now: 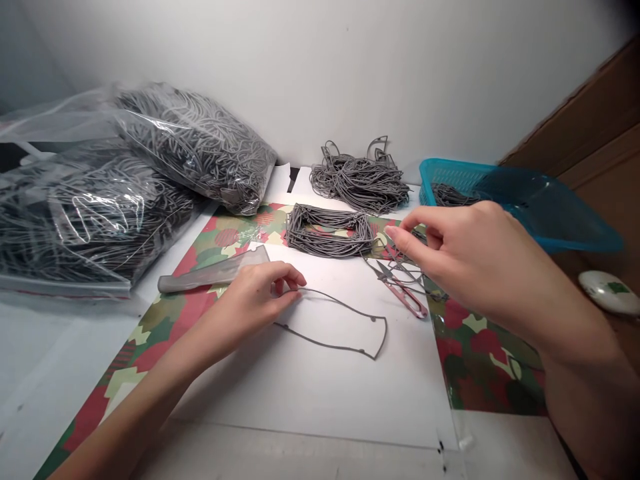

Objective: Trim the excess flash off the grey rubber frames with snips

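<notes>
- Paper [350,407], white and flat, lay nearest, over a patterned mat [475,333] of red, green and cream patches.
- On that paper lay a thin gray loop [325,345], roughly rectangular, its right end clear of the fingers.
- The left hand [263,290] was at the loop's left part, thumb and fingertips pinched together on its upper strand.
- The right hand [465,250] hung to the right, fingers curled and thumb close to the index finger — whether they had hold of anything, I cannot tell.
- Just left of that hand lay red-handled snips [406,300], blades parted, beside loose gray strands.
- A gray translucent sleeve [205,275] lay beyond the left hand.
- Farther back sat a neat stack of gray loops [330,249], framing a gap — behind it, a looser gray heap [357,181].
- Two clear bags [95,213] packed with gray strands stood at left; a blue basket [575,230] with more was at right.
- A pale wall [350,73] rose behind everything.
</notes>
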The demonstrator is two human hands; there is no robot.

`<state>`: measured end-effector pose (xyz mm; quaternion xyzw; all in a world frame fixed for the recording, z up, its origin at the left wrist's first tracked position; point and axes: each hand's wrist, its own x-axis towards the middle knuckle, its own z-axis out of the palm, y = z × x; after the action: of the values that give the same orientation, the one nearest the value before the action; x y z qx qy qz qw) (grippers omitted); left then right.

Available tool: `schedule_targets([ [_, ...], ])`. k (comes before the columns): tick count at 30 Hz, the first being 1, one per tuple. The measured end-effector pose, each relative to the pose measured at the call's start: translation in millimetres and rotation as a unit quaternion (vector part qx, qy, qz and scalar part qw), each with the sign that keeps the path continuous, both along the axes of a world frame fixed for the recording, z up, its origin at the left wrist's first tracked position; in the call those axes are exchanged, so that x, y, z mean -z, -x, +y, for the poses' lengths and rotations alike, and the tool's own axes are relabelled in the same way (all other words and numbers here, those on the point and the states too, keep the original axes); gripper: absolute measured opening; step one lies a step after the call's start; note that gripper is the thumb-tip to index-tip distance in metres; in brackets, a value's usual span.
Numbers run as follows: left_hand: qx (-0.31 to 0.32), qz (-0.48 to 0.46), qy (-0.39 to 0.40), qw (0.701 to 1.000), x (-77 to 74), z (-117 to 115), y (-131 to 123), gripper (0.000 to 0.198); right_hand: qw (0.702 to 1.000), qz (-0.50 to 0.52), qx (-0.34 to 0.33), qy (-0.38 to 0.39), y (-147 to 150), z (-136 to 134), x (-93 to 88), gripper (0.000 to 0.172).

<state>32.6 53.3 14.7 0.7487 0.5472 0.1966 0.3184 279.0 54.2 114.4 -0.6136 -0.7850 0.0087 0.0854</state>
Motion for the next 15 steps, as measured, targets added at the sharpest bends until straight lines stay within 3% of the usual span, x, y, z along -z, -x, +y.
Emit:
schedule_targets([
  [8, 0.014, 0.025, 0.033, 0.999, -2.7, 0.2, 1.9, 0.023, 1.000, -0.002, 0.002, 0.001, 1.4, 0.1, 1.4, 0.039],
  [15, 0.017, -0.033, 0.092, 0.995, -8.0, -2.1, 4.7, 0.025, 1.000, -0.014, 0.001, -0.006, 1.1, 0.4, 2.2, 0.037],
])
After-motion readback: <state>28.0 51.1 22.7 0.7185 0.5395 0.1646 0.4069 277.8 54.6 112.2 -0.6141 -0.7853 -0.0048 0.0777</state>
